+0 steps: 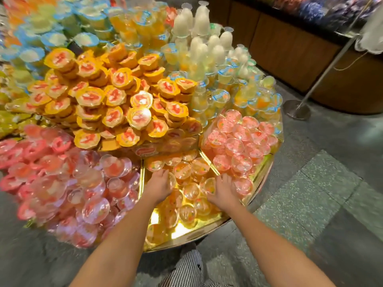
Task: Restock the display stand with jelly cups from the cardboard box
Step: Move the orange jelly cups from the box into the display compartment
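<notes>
Hands in gold tray (187,226); left hand (158,186) and right hand (222,190) each curled round clear jelly cup (209,185).

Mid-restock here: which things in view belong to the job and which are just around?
Job:
- left hand
- right hand
- orange jelly cups
- gold tray

Just around:
- yellow-lidded cups
- pink cups
- white bottles
- stanchion

The cardboard box is out of view.

Bright warm light, glare on gold tray (187,225), blurred, bowed edges
</notes>
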